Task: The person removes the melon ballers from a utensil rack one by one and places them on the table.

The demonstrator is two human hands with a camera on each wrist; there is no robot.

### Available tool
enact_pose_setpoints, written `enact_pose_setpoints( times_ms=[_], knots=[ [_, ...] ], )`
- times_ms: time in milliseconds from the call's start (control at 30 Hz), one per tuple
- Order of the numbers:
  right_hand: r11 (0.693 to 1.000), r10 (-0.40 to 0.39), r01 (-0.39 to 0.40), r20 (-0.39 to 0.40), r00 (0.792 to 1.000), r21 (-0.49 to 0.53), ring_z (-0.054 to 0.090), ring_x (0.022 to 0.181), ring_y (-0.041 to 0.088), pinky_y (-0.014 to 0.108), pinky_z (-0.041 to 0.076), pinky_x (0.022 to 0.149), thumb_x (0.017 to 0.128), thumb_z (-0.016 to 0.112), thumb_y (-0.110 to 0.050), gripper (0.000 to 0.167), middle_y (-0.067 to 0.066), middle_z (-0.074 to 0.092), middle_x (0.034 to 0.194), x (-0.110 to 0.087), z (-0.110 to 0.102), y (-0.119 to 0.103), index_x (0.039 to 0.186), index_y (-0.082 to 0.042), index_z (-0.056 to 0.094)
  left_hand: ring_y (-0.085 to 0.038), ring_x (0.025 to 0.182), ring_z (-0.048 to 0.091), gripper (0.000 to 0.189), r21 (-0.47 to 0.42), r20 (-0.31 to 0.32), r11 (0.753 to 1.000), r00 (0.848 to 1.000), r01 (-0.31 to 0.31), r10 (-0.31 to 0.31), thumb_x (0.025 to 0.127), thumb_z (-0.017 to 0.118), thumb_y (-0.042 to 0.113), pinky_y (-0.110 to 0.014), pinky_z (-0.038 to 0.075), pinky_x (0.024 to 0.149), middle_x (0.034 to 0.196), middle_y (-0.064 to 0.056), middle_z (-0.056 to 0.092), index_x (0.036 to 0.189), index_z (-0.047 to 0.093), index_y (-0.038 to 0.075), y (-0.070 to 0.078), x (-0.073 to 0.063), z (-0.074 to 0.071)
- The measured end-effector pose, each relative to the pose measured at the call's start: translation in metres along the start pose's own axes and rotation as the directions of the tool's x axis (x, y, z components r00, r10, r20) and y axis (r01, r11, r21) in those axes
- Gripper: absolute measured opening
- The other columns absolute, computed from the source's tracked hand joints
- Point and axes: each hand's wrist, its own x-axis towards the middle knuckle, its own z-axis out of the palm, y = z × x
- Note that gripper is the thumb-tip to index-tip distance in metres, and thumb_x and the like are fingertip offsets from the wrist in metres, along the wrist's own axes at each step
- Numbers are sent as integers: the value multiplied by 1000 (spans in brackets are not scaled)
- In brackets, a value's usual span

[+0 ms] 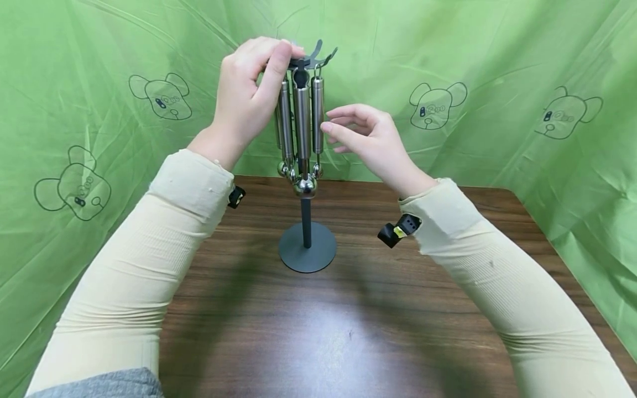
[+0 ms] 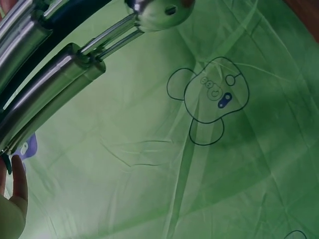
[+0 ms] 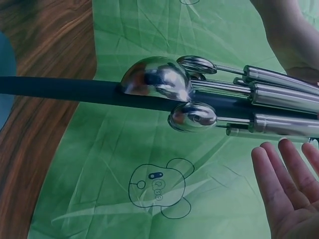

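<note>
A dark utensil stand [image 1: 306, 221] rises from a round base, with curved hooks [image 1: 316, 55] at its top. Several steel-handled utensils hang from it, among them a ladle [image 1: 302, 124] at the front and smaller-headed utensils [image 3: 194, 117] around it. My left hand [image 1: 249, 83] is at the top of the stand, thumb and fingers pinching one of its hooks; the hooks hide part of its fingertips. To the right of the hanging handles is my right hand [image 1: 370, 135], its fingers loosely bent, holding nothing. The right wrist view shows its fingers [image 3: 271, 172] beside the handles.
The stand's base [image 1: 307, 260] rests on a brown wooden table [image 1: 318, 326]. Green fabric [image 1: 368, 55] with printed bear faces hangs behind and along both sides. Black wrist devices [image 1: 398, 229] are strapped near the cream sleeves.
</note>
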Motion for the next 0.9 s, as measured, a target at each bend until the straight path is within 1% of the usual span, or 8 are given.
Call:
enact_pose_setpoints(
  times_ms=[100, 233, 333, 533, 600, 700, 767, 900],
  knots=[
    [1000, 9, -9, 6, 1000, 7, 70, 95, 21, 38, 58, 85, 91, 70, -14, 32, 10, 71, 112, 3, 3, 1, 122, -3, 65, -20, 108, 66, 31, -16, -7, 1000, 1000, 6, -7, 103, 46, 13, -21, 44, 96, 111, -14, 74, 107, 74, 2, -1, -1, 1],
    [1000, 15, -16, 13, 1000, 12, 70, 93, 18, 36, 58, 83, 90, 71, -12, 33, 11, 71, 113, 7, 7, 2, 121, -3, 65, -19, 108, 65, 31, -57, -16, 998, 999, 26, -27, 103, 45, 10, -22, 45, 95, 111, -14, 74, 106, 74, 1, -1, -2, 3],
    [1000, 13, -14, 16, 1000, 16, 70, 90, 17, 33, 59, 80, 90, 71, -10, 31, 10, 72, 111, 8, 10, 3, 119, -2, 66, -20, 106, 66, 31, -77, -28, 996, 999, 37, -39, 103, 45, 9, -22, 45, 94, 110, -14, 74, 105, 75, 1, 0, -2, 5],
    [1000, -9, 9, 8, 1000, 28, 69, 86, 15, 31, 59, 76, 90, 70, -6, 25, 10, 72, 106, 8, 14, 3, 113, 1, 66, -19, 103, 66, 30, -91, -58, 995, 997, 38, -43, 102, 47, 9, -22, 45, 94, 107, -14, 75, 102, 75, 1, 0, -1, 7],
    [1000, -19, 18, 5, 1000, 23, 69, 84, 14, 31, 59, 75, 89, 70, -5, 24, 10, 72, 104, 7, 14, 2, 112, 2, 65, -18, 103, 66, 30, -98, -72, 994, 996, 54, -61, 102, 47, 8, -22, 45, 94, 106, -14, 75, 100, 76, 1, 1, -1, 8],
    [999, -34, 34, -7, 999, 20, 68, 80, 14, 30, 59, 73, 89, 70, -5, 23, 10, 72, 101, 5, 14, -1, 110, 2, 66, -17, 102, 67, 30, -98, -85, 992, 993, 77, -86, 102, 48, 8, -22, 45, 95, 104, -12, 76, 98, 76, 2, 1, 0, 8],
    [998, -49, 49, -20, 999, 26, 68, 79, 14, 30, 59, 72, 89, 70, -4, 22, 9, 72, 98, 4, 14, -3, 109, 3, 66, -18, 102, 67, 30, -84, -82, 994, 993, 76, -83, 102, 47, 9, -22, 45, 95, 104, -12, 76, 98, 76, 2, 1, 0, 8],
    [996, -71, 74, -52, 996, 45, 68, 76, 16, 30, 59, 70, 88, 71, -4, 19, 5, 72, 91, 4, 12, -8, 107, 2, 67, -20, 102, 67, 30, -30, -62, 999, 997, 44, -45, 102, 47, 10, -21, 45, 94, 103, -13, 76, 99, 76, 2, -1, 1, 5]
  ],
)
